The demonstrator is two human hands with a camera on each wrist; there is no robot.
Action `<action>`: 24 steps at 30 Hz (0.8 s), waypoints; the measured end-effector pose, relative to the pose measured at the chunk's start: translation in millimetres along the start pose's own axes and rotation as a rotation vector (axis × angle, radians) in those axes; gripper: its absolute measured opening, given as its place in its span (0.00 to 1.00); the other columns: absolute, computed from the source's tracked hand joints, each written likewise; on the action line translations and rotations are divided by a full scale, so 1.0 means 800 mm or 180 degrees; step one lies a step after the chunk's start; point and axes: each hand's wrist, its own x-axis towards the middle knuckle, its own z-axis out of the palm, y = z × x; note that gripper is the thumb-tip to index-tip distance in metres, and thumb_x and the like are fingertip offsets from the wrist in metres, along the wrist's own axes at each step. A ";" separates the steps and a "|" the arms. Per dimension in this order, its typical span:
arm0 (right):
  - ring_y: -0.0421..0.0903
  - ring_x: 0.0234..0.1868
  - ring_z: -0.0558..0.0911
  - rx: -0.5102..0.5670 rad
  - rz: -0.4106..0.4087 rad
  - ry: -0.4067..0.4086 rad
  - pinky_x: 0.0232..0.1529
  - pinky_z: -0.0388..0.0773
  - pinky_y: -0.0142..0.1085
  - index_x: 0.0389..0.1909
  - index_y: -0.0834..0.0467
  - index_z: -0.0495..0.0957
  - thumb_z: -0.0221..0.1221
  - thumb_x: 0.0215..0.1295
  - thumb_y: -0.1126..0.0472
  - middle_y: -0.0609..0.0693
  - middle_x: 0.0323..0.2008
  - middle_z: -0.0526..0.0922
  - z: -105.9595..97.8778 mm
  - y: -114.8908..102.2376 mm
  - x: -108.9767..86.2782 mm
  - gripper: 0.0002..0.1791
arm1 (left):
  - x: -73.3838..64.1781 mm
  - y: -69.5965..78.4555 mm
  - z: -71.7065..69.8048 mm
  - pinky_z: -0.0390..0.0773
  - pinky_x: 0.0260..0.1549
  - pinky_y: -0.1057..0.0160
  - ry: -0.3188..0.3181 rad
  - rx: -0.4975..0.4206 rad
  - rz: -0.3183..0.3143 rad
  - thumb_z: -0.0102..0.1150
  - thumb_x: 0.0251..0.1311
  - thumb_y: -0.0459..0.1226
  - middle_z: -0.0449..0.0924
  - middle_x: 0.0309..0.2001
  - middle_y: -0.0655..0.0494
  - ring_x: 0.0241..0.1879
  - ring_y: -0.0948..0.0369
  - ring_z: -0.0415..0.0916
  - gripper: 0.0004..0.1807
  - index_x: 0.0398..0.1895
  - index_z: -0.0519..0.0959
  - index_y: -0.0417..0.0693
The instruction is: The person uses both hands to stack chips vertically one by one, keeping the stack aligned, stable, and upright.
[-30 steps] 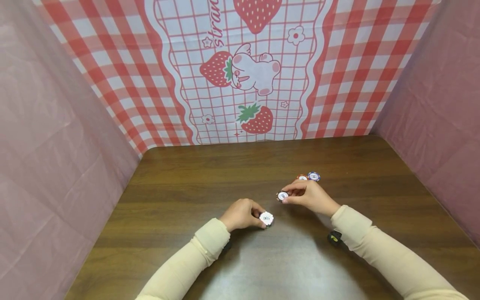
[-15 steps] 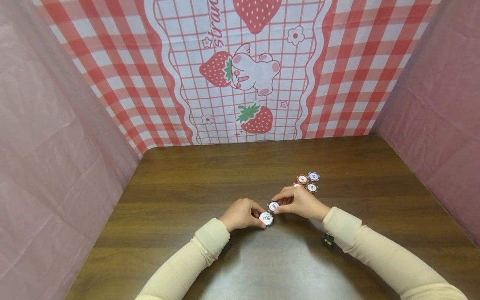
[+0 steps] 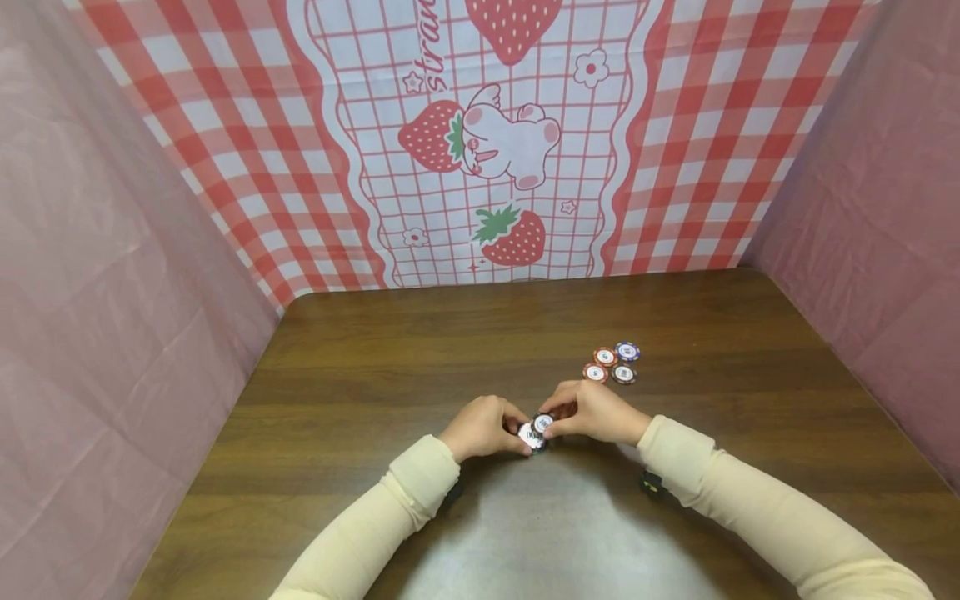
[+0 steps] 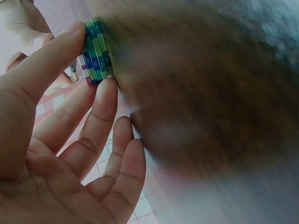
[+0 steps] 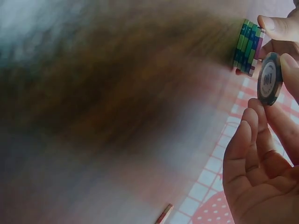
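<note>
A short stack of poker chips (image 3: 530, 440), its top chip white and marked 500, stands on the table. My left hand (image 3: 482, 429) grips its sides between thumb and fingers. Green and blue edges of the stack (image 4: 97, 52) show in the left wrist view. A dark poker chip (image 3: 543, 423) with a white centre is pinched at its rim by my right hand (image 3: 595, 412). In the head view this chip overlaps the far right part of the stack. The right wrist view shows the pinched chip (image 5: 269, 80) tilted and apart from the stack (image 5: 249, 48).
Several loose chips lie flat beyond my right hand: two red ones (image 3: 605, 357), a blue one (image 3: 627, 352) and a dark one (image 3: 624, 374). The brown wooden table (image 3: 360, 358) ends at a red-and-white checked cloth (image 3: 675, 183). Pink cloth walls (image 3: 855, 192) flank it.
My right hand has moved left and nearer with the dark poker chip, to over the stack. The loose chips behind it have come into view. My left hand has stayed in place on the stack.
</note>
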 end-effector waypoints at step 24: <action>0.35 0.31 0.78 -0.0295 0.0008 -0.0189 0.33 0.75 0.27 0.38 0.54 0.87 0.73 0.51 0.54 0.43 0.30 0.83 0.006 -0.007 0.006 0.14 | 0.000 -0.001 0.000 0.69 0.28 0.72 0.0043 0.0071 0.0086 0.79 0.40 0.44 0.82 0.24 0.66 0.25 0.73 0.69 0.17 0.38 0.89 0.55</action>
